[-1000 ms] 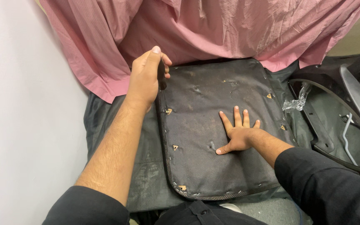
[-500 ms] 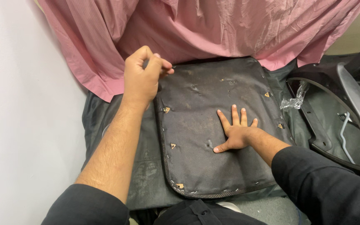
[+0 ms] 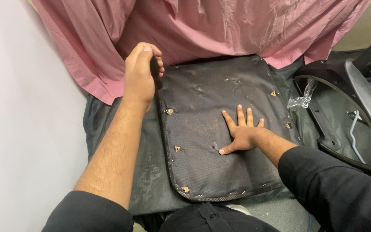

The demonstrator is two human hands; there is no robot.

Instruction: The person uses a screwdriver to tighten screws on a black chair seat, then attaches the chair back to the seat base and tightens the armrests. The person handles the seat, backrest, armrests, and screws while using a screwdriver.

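A dark grey upholstered seat panel (image 3: pixel 202 107) lies upside down in front of me, its fabric stapled along the edges with small tan tabs showing. My left hand (image 3: pixel 140 75) is closed around the panel's far left corner, fingers curled over the fabric edge. My right hand (image 3: pixel 241 133) lies flat on the middle of the panel with its fingers spread, holding nothing.
A pink cloth (image 3: pixel 202 30) hangs over the far side, overlapping the panel's far edge. A black plastic chair shell (image 3: pixel 344 124) with a scrap of clear plastic wrap (image 3: pixel 299 101) sits at the right. A white wall (image 3: pixel 22 129) runs along the left.
My left hand has curled tighter around the panel's far left corner and rolled its knuckles upward. My right hand has stayed flat on the panel.
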